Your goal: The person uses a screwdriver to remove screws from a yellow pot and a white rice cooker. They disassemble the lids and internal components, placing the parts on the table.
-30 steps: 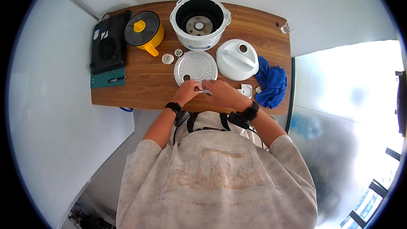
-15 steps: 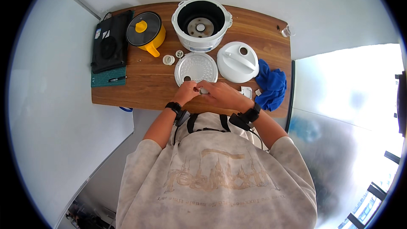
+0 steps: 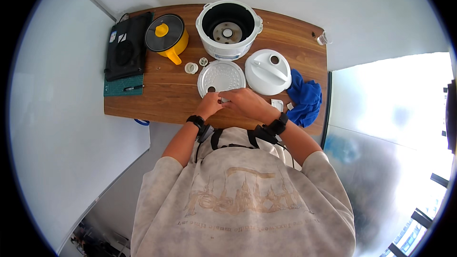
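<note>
My left hand (image 3: 209,105) and my right hand (image 3: 248,104) meet over the near edge of a round white dimpled plate (image 3: 228,73) with a dark hole. Both are closed, fingertips together around a small whitish piece (image 3: 224,100), mostly covered by the fingers; its kind cannot be made out. Behind the plate stands a white electric cooker body (image 3: 227,53), uncovered, with a dark inside and a stained metal base. To the right of the plate lies the cooker's white domed lid (image 3: 266,84), with a raised handle and a round hole.
A blue cloth (image 3: 304,97) and a small white tray-like part (image 3: 277,105) lie at right. Left of the plate are a white ring-shaped part (image 3: 191,68) and a small holed cap (image 3: 203,61). Farther left are a yellow pot (image 3: 177,49), a black flat appliance (image 3: 124,47) and a green mat (image 3: 114,87).
My right hand's fingers have shifted slightly around the small piece, while the left stays almost in place. The whole view has moved a little; the things on the table lie as before.
</note>
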Motion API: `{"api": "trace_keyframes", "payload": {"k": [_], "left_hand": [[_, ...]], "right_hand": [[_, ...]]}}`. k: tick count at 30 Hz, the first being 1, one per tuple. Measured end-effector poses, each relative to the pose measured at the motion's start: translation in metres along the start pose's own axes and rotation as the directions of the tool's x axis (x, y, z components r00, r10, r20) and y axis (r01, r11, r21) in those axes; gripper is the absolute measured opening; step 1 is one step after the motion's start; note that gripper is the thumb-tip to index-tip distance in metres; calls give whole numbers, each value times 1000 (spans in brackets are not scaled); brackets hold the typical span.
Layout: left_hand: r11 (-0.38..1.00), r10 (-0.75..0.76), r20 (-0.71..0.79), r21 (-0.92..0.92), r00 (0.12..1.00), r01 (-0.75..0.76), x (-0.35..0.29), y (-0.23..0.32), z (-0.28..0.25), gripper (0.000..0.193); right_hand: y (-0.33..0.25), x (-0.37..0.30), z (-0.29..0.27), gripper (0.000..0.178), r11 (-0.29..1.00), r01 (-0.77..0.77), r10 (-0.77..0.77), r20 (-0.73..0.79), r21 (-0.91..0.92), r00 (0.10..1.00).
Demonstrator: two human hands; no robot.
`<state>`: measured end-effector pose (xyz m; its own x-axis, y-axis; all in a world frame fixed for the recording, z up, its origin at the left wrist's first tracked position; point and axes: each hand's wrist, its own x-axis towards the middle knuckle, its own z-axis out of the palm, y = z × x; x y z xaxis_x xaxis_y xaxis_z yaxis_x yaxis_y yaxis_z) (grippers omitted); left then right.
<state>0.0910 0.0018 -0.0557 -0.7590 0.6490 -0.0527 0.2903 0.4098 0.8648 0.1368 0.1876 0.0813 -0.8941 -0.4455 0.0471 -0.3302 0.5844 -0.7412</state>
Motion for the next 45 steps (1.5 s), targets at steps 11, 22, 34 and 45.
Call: {"api": "trace_keyframes", "payload": {"k": [11, 22, 34, 45], "left_hand": [[983, -123, 128, 152, 984, 103, 3, -18, 3, 36], [994, -52, 35, 101, 998, 48, 0, -21, 6, 18], [989, -81, 85, 127, 993, 70, 3, -10, 0, 21], [992, 51, 26, 117, 998, -53, 0, -27, 6, 11]], "right_hand": [[0, 0, -2, 26, 999, -43, 43, 13, -17, 999], [-3, -2, -9, 30, 1000, 22, -22, -7, -19, 1000], [-1, 2, -9, 24, 962, 44, -18, 98, -269, 995], [-1, 13, 5, 46, 837, 46, -59, -7, -545, 998]]}}
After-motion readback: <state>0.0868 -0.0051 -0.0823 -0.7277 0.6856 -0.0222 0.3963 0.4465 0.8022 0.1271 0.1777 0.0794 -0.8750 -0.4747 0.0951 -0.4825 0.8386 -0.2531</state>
